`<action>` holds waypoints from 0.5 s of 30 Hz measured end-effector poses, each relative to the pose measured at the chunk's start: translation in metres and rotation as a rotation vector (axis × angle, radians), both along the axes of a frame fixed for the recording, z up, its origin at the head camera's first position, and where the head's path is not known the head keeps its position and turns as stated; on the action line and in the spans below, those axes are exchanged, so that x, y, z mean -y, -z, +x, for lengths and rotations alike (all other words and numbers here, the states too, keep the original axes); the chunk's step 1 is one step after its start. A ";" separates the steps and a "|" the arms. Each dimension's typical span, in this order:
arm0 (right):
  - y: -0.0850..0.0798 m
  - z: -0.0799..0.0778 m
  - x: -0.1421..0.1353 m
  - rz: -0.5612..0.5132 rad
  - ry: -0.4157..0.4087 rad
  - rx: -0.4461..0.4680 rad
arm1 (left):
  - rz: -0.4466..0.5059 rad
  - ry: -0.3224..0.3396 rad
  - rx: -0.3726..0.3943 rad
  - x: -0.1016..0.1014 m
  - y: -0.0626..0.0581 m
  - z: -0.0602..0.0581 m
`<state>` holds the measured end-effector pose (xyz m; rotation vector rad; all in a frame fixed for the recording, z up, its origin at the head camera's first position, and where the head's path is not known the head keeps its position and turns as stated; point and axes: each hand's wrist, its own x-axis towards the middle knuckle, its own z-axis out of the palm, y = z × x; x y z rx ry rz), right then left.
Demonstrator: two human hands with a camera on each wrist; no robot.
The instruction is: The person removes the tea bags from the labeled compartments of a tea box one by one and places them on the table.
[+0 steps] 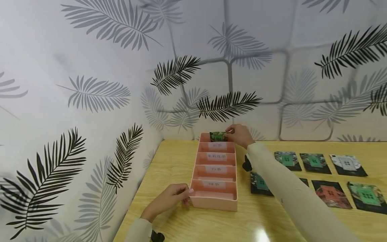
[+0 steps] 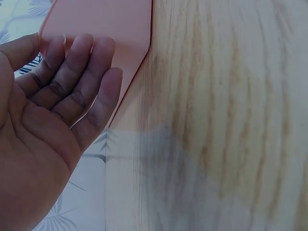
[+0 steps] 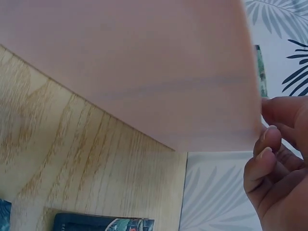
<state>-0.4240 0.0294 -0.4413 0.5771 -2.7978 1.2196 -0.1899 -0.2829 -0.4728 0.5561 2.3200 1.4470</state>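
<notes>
A pink divided box [image 1: 213,203] with labelled compartments stands on the table. My right hand [image 1: 240,135] is at its far end and pinches a green and black tea sachet [image 1: 215,136], partly inside the farthest compartment. In the right wrist view the box's side wall [image 3: 144,72] hides most of that sachet [image 3: 261,67]. At the near left corner my left hand [image 1: 170,198] holds the box, its thumb at the rim. From the left wrist, the bent fingers [image 2: 79,62] lie against the outside of the box [image 2: 120,29].
To the right, several flat tea sachets lie in rows, among them a red one [image 1: 331,194], a white and black one [image 1: 347,164] and a green one [image 1: 367,196]. One sachet [image 1: 258,183] is partly under the right sleeve. A leaf-patterned wall [image 1: 257,84] borders the wooden table [image 1: 164,161].
</notes>
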 end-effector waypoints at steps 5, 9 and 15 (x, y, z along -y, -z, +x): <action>0.001 0.000 -0.002 0.024 0.002 -0.063 | -0.005 0.006 -0.018 -0.001 0.001 -0.002; 0.001 0.000 -0.003 0.022 -0.010 -0.068 | -0.004 0.006 -0.023 -0.001 0.001 -0.003; 0.004 -0.002 -0.004 -0.031 -0.037 -0.077 | 0.000 0.007 -0.008 0.000 0.003 -0.001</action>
